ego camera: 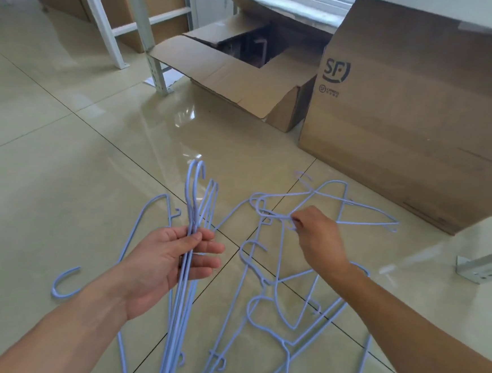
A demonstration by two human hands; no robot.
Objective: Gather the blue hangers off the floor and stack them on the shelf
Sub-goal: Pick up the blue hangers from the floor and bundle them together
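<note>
My left hand [168, 264] grips a bundle of blue hangers [193, 200] by their necks, hooks pointing up and away, bodies hanging down toward the bottom edge. My right hand [318, 240] pinches the wire of a blue hanger [355, 206] that lies at the top of a tangled pile of blue hangers [274, 300] on the tiled floor. One more hanger hook [65, 282] shows on the floor to the left of my left wrist. Several hangers overlap, so their number is unclear.
An open cardboard box [247, 80] lies on the floor ahead. A tall SF-marked cardboard box [415, 117] stands at the right. White metal shelf legs [156, 70] stand at the back left, and another metal foot [479, 268] sits at the right edge.
</note>
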